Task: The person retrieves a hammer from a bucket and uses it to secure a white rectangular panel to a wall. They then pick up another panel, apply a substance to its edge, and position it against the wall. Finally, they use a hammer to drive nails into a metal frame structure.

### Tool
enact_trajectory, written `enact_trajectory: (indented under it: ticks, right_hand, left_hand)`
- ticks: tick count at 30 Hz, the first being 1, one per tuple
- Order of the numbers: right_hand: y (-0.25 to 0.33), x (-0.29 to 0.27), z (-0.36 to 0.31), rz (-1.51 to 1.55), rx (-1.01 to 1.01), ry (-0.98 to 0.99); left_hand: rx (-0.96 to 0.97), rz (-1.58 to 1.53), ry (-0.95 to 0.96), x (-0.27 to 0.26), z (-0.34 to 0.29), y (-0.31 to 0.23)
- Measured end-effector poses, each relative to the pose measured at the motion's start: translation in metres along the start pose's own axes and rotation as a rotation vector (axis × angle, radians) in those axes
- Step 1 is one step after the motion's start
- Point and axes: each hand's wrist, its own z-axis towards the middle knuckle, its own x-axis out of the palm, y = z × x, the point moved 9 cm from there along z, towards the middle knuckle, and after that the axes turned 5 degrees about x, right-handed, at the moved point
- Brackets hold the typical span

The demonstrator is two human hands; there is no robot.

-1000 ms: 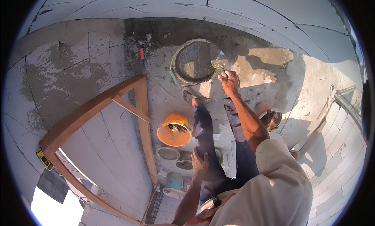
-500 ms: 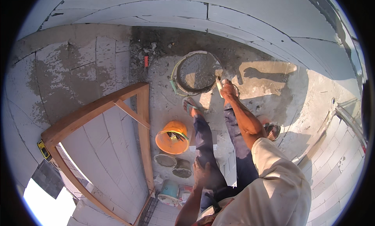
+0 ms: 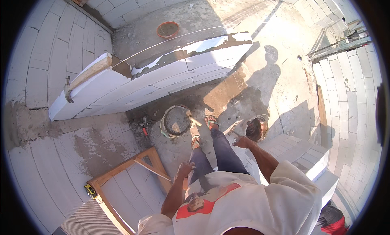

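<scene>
My left hand [image 3: 185, 169] hangs beside my left thigh with its fingers curled; whether anything is in them is hidden. My right hand [image 3: 241, 142] is held out near a mortar-smeared bucket [image 3: 256, 128], fingers bent inward. A thin pale shape lies just beyond these fingers, too small to name. In front of my feet stands a round tub of grey mortar [image 3: 177, 120]. A tool with a pale wooden handle [image 3: 195, 120] leans on its right rim, apart from both hands.
A low white block wall [image 3: 162, 84] crosses ahead, with wet mortar and a string along its top. A hammer [image 3: 68, 90] hangs at its left end. An orange bucket [image 3: 167, 29] stands beyond. Wooden frame [image 3: 156, 164] and tape measure [image 3: 90, 190] are left, stacked blocks [image 3: 298, 151] right.
My right hand has left the wooden-handled tool at the tub and drawn back to the right. My left hand has lifted off my thigh. The view has risen, showing the wall and room beyond.
</scene>
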Motion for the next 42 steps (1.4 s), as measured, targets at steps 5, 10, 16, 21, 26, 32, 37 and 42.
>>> enact_trajectory:
  ticks: [5, 10, 16, 21, 26, 32, 37, 42]
  right_hand:
    - [0.011, 0.117, -0.144, 0.713, 0.361, 0.027]
    - [0.036, 0.195, -0.254, 1.344, 0.372, -0.149]
    - [-0.01, 0.247, -0.391, 1.777, 0.393, -0.583]
    - [-0.126, 0.219, -0.586, 0.98, 1.017, -1.643]
    - [-0.289, 0.167, -0.709, 0.521, 1.347, -1.726]
    - [-0.443, 0.168, -0.721, 0.696, 1.751, -1.313]
    - [-0.46, 0.159, -0.7, 0.598, 1.744, -1.272]
    - [-0.431, 0.113, -0.7, 0.525, 1.734, -1.252]
  left_hand:
    - [0.499, 0.464, 0.171, -0.062, 0.023, 0.009]
    - [0.226, 0.303, 0.283, -0.115, 0.058, 0.074]
    - [-0.125, 0.374, 0.476, -0.136, 0.082, 0.013]
    - [0.021, 0.283, 0.394, -0.095, 0.152, -0.088]
    - [0.283, 0.207, 0.386, -0.027, 0.157, -0.243]
    - [0.303, 0.159, 0.24, -0.028, 0.136, -0.304]
    - [0.022, 0.243, 0.204, -0.051, 0.15, -0.191]
    - [0.546, 0.634, 0.523, -0.022, 0.132, -0.15]
